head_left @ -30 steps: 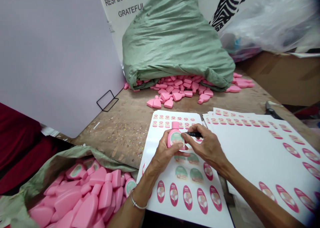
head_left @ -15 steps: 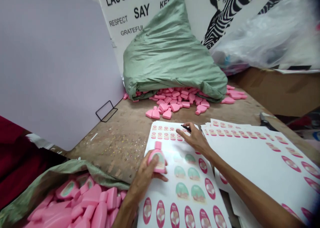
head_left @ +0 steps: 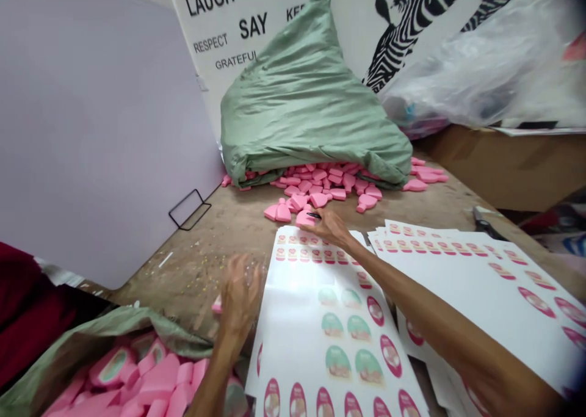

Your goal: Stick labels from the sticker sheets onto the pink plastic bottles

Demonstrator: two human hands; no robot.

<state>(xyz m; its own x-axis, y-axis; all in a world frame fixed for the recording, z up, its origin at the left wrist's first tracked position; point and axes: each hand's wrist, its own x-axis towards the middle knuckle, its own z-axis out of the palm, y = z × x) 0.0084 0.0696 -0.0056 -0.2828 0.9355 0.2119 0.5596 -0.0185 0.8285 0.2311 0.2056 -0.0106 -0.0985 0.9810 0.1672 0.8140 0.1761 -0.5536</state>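
My right hand (head_left: 330, 226) grips a slim black pen-like tool (head_left: 314, 215) and reaches to a small pink bottle (head_left: 304, 218) at the front of the pile; its fingertips appear to touch the bottle. To the left, my left hand (head_left: 241, 292) is blurred, its fingers spread above the wooden table. Part of a pink bottle (head_left: 217, 305) shows beside it; whether they touch I cannot tell. Between my arms lies a sticker sheet (head_left: 293, 319) with green domed, pink oval and small pink labels.
At lower left an open green sack (head_left: 151, 319) holds pink bottles (head_left: 158, 374), some with labels. A green sack (head_left: 311, 99) stands behind the loose bottles. More sticker sheets (head_left: 439, 295), scissors (head_left: 488, 223) and a cardboard box (head_left: 485, 166) are on the right. A black wire stand (head_left: 188, 210) sits left.
My left hand has moved left off the sheet, away from where it held a labelled pink bottle. My right hand has gone forward with the black tool to the loose bottles.
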